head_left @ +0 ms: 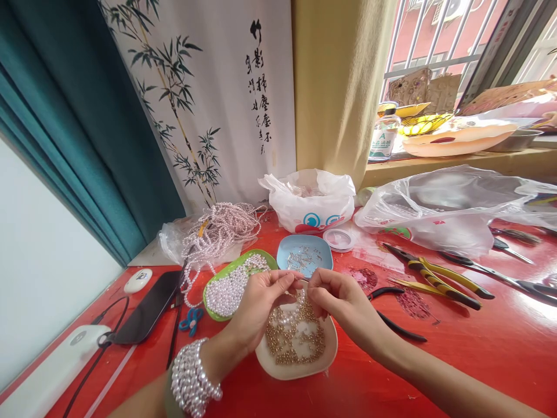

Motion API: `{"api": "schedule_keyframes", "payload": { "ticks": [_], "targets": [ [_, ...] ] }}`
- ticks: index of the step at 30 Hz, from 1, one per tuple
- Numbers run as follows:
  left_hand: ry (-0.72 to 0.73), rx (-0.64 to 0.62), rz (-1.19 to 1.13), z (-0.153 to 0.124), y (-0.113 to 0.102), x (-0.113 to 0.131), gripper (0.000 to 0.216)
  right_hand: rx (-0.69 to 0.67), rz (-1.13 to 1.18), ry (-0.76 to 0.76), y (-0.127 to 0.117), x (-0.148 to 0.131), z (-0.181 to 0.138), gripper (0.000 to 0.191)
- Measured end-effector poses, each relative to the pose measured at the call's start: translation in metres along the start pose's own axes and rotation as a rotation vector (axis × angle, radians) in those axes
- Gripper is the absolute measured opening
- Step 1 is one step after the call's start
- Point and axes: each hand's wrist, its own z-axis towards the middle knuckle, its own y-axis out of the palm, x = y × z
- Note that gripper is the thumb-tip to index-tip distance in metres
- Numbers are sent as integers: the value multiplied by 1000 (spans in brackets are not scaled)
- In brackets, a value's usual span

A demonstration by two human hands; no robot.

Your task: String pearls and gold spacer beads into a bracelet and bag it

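Note:
Over the white dish (331, 354) of gold beads (300, 351) and some pearly ones, both hands meet. My left hand (275, 290) is closed, thumb and fingers pinched on something too small to make out. Close beside it my right hand (333, 293) is closed in a pinch too, its fingertips hiding whatever they hold. A few pearly beads (299, 302) show between and below the hands; whether they hang or lie in the dish I cannot tell. A pearl bracelet (191, 377) wraps my left wrist. White pearl beads (228, 290) fill the green dish (212, 313) at left.
Behind my hands stands a blue dish (282, 247) with small metal pins. Pink bead strands (221, 229) are heaped at the back left, near a phone (148, 310). Pliers (430, 273), black-handled cutters (400, 328) and scissors (500, 273) lie right. Plastic bags (311, 209) stand behind.

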Motion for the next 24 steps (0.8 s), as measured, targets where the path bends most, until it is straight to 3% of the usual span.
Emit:
{"api": "schedule_keyframes", "payload": {
  "ticks": [16, 24],
  "targets": [
    [-12, 0, -11, -2, 1, 1, 15, -10, 11, -6, 1, 1, 0, 11],
    [-12, -14, -65, -1, 0, 1, 13, 47, -107, -56, 1, 3, 0, 12]
  ]
}}
